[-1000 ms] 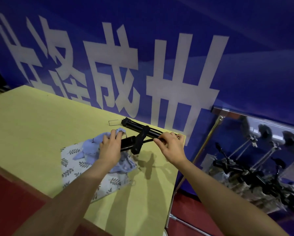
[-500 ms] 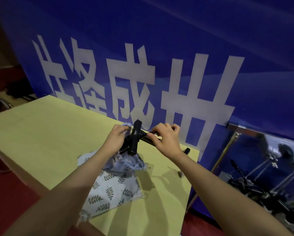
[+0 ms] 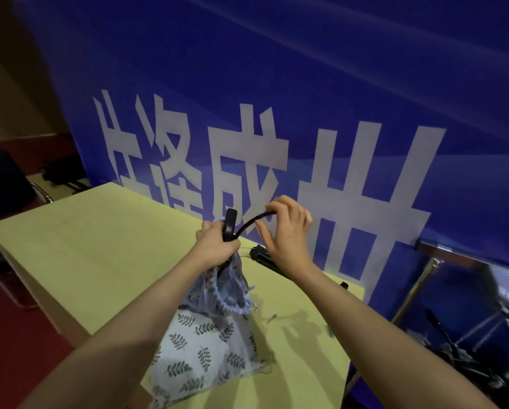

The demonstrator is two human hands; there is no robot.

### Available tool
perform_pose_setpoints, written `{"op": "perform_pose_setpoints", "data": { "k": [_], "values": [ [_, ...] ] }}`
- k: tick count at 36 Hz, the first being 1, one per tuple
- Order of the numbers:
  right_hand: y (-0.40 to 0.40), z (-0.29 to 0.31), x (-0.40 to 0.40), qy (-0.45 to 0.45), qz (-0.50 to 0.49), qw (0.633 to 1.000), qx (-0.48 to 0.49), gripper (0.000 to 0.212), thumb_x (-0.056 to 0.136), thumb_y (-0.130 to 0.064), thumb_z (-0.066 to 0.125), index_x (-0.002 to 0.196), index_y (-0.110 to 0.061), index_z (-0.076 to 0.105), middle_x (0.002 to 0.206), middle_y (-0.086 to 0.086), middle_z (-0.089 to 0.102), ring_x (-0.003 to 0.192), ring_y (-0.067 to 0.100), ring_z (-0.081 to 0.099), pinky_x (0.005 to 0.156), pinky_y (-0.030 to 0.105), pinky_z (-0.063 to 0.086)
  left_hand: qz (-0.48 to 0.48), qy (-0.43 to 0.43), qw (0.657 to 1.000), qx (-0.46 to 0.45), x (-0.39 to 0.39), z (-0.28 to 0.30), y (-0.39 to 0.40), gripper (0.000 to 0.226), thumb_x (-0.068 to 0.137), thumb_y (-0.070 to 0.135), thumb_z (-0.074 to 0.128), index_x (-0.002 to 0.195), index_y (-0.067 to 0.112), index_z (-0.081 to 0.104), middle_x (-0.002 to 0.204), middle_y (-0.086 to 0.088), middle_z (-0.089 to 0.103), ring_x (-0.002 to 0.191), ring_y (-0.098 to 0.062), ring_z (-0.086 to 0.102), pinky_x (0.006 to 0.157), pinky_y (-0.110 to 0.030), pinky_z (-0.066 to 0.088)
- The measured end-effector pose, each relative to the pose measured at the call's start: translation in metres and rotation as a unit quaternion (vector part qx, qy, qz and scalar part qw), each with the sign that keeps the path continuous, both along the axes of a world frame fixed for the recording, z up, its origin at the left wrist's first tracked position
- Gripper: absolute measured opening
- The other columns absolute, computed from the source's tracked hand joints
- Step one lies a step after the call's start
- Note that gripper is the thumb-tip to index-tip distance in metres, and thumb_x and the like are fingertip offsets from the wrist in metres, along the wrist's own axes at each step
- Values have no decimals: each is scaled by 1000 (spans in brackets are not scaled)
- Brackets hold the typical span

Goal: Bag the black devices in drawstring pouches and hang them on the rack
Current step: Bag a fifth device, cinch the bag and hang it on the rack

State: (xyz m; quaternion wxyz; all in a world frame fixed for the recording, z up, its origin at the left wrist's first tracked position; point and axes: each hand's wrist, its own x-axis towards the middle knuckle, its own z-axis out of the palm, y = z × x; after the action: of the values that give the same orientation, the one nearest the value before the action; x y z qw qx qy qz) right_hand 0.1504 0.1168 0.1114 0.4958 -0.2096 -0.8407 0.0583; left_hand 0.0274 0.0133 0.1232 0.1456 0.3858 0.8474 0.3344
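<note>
My left hand (image 3: pixel 217 246) grips the bunched mouth of a blue drawstring pouch (image 3: pixel 229 287) held above the yellow table (image 3: pixel 99 246). A black device (image 3: pixel 229 224) stands upright out of the pouch's mouth, its lower part hidden inside. My right hand (image 3: pixel 285 231) pinches the device's curved black arm (image 3: pixel 251 221) and bends it over. Under the pouch, a white pouch with a leaf print (image 3: pixel 200 349) lies flat on the table. A second black device (image 3: pixel 262 258) lies on the table behind my right wrist, partly hidden.
A blue banner with large white characters (image 3: pixel 276 143) stands right behind the table. A metal rack (image 3: pixel 424 278) with dark stands is at the lower right, beyond the table's edge. A small black part (image 3: pixel 344 285) and a small pin (image 3: pixel 271 318) lie on the table.
My left hand has lifted the blue pouch up off the table with the device now upright in it. My right hand has moved up and bent the device's arm over.
</note>
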Motion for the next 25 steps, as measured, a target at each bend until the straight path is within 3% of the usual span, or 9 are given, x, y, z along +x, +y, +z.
{"op": "perform_pose_setpoints", "data": {
  "k": [3,6,8,13,18,21,23,25],
  "values": [
    [-4,-12,2,12,-21,1000,-6,23,88,-27,56,107,-18,46,115,3,45,108,17,38,94,30,20,29,4,1000,8,-3,3,0,28,86,26,55,112,16,52,108,-4,31,119,-31,34,95,-38,36],
    [-5,-20,7,-50,2,996,-67,14,92,-23,56,102,-13,53,104,4,52,98,18,43,87,30,29,47,13,999,14,-7,9,-2,26,85,29,56,107,16,55,107,-5,34,117,-33,37,96,-40,39],
    [-6,-24,6,-117,43,984,-128,16,95,-27,51,105,-13,53,103,1,53,97,19,46,88,35,35,41,25,999,11,-8,15,-2,22,84,30,56,101,16,57,107,-7,36,115,-34,37,94,-40,40],
    [-9,-33,-13,-242,51,940,-236,36,90,-44,56,115,-17,53,111,1,58,107,23,50,81,33,26,14,65,998,10,-3,33,-4,27,82,31,56,105,16,57,104,-7,36,117,-33,35,97,-40,38],
    [-18,-26,-24,-280,72,884,-367,34,86,-46,63,97,-17,49,76,-6,55,87,17,50,83,37,24,-16,79,996,23,-1,45,-7,8,81,31,56,80,26,50,100,-5,40,115,-31,33,98,-42,37],
    [-15,-27,-28,-252,78,885,-383,19,91,-29,61,79,-16,53,71,-1,58,82,24,57,81,37,35,-13,75,997,22,-1,46,-8,9,80,32,56,84,26,51,104,-7,41,115,-32,33,97,-41,37],
    [-13,-22,-26,-167,102,881,-431,25,93,-20,57,68,-15,54,63,0,57,67,21,57,73,35,45,-10,69,997,18,-1,45,-9,8,80,31,57,82,25,51,104,-7,39,115,-31,32,97,-40,37],
    [-9,-12,-20,-53,120,866,-483,26,95,-17,54,69,-12,52,60,3,52,61,21,52,65,34,45,-9,68,998,14,-1,44,-10,11,81,31,57,89,24,54,107,-7,38,117,-32,31,99,-39,36]
  ]
}}
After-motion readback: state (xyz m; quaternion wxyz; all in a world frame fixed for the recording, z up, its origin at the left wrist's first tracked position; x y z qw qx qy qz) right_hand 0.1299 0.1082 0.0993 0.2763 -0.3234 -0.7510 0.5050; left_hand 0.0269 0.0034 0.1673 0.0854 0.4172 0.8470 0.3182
